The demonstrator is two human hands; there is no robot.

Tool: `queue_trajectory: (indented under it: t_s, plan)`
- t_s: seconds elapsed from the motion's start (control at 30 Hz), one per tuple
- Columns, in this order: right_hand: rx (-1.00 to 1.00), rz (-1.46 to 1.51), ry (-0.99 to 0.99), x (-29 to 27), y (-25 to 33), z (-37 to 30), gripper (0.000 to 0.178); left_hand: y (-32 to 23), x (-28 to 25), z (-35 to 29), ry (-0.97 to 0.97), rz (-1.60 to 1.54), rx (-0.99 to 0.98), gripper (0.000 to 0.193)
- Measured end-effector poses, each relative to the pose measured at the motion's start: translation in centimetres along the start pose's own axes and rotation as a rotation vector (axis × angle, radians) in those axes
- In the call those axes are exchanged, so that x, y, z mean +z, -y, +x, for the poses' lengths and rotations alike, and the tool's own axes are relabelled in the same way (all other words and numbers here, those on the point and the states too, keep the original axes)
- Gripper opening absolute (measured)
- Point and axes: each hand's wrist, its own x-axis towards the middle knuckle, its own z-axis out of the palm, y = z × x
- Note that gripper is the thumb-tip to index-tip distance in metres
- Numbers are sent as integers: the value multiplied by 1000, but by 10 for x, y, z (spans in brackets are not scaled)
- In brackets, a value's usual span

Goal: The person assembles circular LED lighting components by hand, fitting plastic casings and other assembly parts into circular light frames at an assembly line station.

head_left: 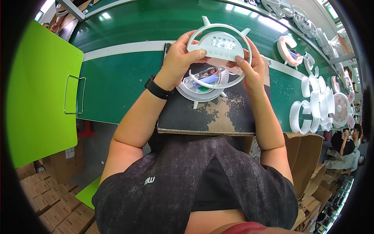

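One long green bench (105,87) before us, a worn black board (183,117) laid on it. Above the board we hold a white ringed clock front (222,46), digits showing, gripped between left hand (182,56) and right hand (253,70), thumbs at the panel's lower corners. Seen partly through the ring: a rounded white open base (191,93) resting on the board, containing a blue cylinder (205,81) and thin wires (213,71).

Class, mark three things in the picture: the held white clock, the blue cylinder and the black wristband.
White clock (223,43), head view: its lit display.
Blue cylinder (206,80), head view: middle of its side.
Black wristband (160,90), head view: its strap.
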Motion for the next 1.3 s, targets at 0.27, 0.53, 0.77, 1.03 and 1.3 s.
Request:
queue_trajectory:
  t_s: [0.27,0.53,0.77,1.03,1.3]
  plan:
    - [7,-4,-11,2,2,-1,68,3,-3,0,18,-35,-2,60]
    - [18,-37,-32,2,3,-2,66,1,0,-1,17,19,-17,60]
    - [10,-50,-53,2,2,-3,64,3,3,-1,-10,80,4,59]
    - [-21,-80,-59,3,0,-4,65,-1,7,-2,-29,121,-33,54]
    - [-37,-114,-73,3,0,-5,64,1,9,-3,-56,126,-24,52]
